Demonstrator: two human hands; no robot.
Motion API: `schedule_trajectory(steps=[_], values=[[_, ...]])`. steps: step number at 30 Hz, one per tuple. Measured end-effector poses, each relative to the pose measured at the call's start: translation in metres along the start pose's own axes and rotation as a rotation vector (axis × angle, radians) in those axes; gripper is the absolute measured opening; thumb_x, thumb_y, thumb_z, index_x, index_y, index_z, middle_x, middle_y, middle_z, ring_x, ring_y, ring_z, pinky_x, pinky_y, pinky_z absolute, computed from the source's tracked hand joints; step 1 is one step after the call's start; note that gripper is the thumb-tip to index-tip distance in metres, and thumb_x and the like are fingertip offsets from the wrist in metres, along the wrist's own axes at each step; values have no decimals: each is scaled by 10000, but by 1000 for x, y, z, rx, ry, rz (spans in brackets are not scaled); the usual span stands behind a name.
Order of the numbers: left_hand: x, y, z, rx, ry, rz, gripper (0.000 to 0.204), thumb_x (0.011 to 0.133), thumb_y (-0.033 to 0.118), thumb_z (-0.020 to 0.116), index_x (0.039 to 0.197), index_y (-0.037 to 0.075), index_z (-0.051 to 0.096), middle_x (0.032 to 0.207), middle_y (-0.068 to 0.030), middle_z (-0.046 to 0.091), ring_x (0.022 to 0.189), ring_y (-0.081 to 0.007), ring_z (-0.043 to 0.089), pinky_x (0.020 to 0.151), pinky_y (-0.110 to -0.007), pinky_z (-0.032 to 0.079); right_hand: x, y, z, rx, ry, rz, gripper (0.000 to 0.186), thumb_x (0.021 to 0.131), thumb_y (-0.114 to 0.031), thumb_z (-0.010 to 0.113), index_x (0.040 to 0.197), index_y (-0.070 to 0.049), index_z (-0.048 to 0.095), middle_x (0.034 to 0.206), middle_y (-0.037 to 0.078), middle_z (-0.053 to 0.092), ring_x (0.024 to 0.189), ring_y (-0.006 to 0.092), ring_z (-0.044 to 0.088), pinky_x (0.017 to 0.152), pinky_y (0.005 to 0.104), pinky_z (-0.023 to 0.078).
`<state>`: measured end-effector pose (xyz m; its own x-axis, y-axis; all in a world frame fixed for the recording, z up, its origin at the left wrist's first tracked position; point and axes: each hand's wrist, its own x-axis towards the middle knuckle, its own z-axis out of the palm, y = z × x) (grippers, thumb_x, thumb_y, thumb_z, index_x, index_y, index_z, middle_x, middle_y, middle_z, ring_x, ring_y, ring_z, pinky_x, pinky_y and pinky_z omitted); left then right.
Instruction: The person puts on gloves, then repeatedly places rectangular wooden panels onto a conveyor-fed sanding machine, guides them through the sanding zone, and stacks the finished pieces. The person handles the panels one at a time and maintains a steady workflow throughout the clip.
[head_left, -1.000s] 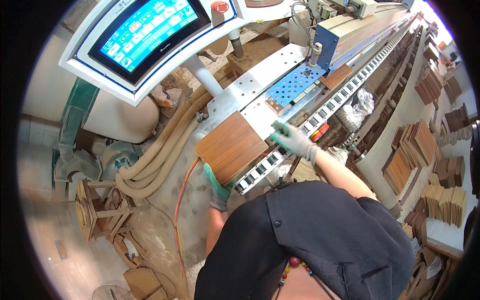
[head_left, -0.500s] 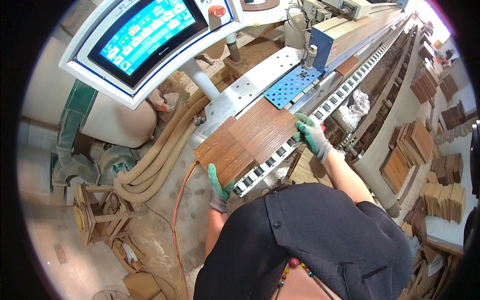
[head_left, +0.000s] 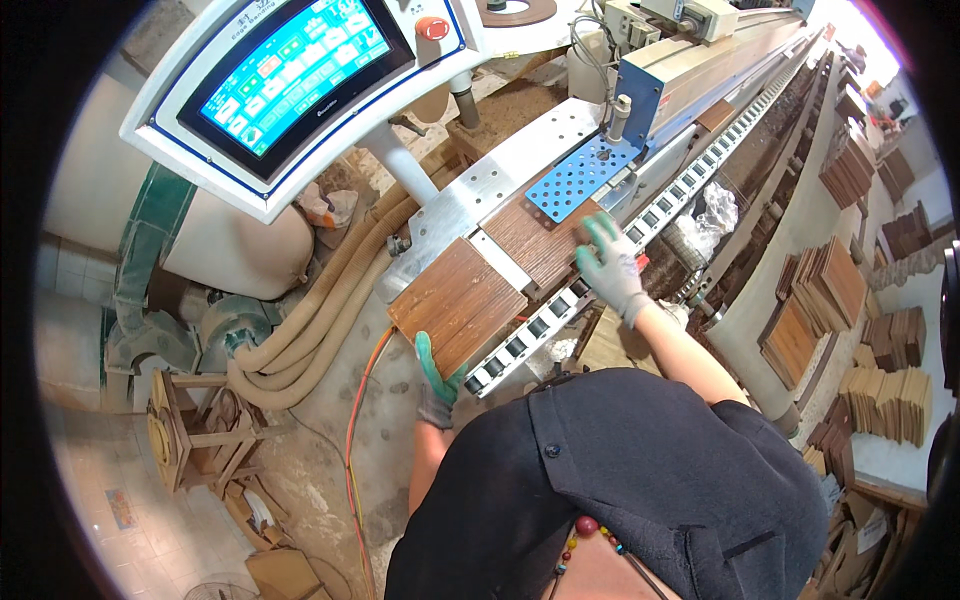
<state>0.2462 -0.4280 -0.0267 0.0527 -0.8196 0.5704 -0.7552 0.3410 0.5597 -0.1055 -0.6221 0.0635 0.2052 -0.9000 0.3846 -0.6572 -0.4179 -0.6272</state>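
A brown wood-grain board [head_left: 458,295] lies at the near end of the machine's metal table, gripped at its lower left edge by my left hand [head_left: 437,375] in a green-and-grey glove; some fingers are hidden underneath. A second board [head_left: 528,240], separated from it by a pale strip of metal, lies partly under the perforated blue plate [head_left: 578,175]. My right hand [head_left: 610,262], gloved too, is open at this board's right end, fingers spread; whether they touch it I cannot tell. A roller track [head_left: 540,325] runs along both boards' near side.
A control panel with touchscreen [head_left: 290,85] overhangs the upper left. Ribbed hoses [head_left: 285,355], an orange cable [head_left: 362,400] and a wooden stand [head_left: 200,430] are at left. The machine's long beam [head_left: 710,75] recedes upper right, beside stacked boards [head_left: 820,290] on the right.
The second board has slid away from me under the blue plate, opening a gap from the first board. My right hand has released it and spread its fingers. My left hand stays on the first board.
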Motion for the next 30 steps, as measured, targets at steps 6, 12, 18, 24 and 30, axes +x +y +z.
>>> schedule_trajectory(steps=[6,12,18,24,30], values=[[27,45,-6,-924,127,-1192,711,931,651,582,1467,206,440,1273,-56,598,1017,-179,633,682,-292,557,-17,-55,18,-511,-419,-257,537,1010,-429,484,1442,-113,532,1520,165,488,1437,380,400,1225,509,234],[60,80,-20,-946,71,-1275,736,916,718,557,1415,179,512,1208,-21,631,951,-132,629,643,-256,531,-17,-48,23,-450,-361,-290,458,1020,-374,486,1373,-99,580,1479,173,522,1386,405,449,1194,545,263],[53,71,-15,-935,110,-1268,774,891,745,572,1401,165,531,1169,-8,652,899,-121,632,634,-241,514,-17,-49,21,-407,-334,-284,434,1011,-362,500,1344,-100,593,1435,172,542,1366,411,462,1187,546,274],[52,70,-14,-917,117,-1215,782,873,739,604,1406,174,518,1168,-21,665,898,-132,665,593,-235,527,-15,-48,21,-397,-353,-278,431,1008,-366,508,1338,-107,605,1424,161,542,1371,396,457,1188,544,273],[56,74,-17,-939,115,-1254,778,873,733,608,1404,172,515,1173,-28,666,892,-130,677,563,-217,536,-15,-48,21,-424,-370,-278,431,1010,-379,507,1335,-115,612,1418,157,545,1372,390,458,1188,541,272]])
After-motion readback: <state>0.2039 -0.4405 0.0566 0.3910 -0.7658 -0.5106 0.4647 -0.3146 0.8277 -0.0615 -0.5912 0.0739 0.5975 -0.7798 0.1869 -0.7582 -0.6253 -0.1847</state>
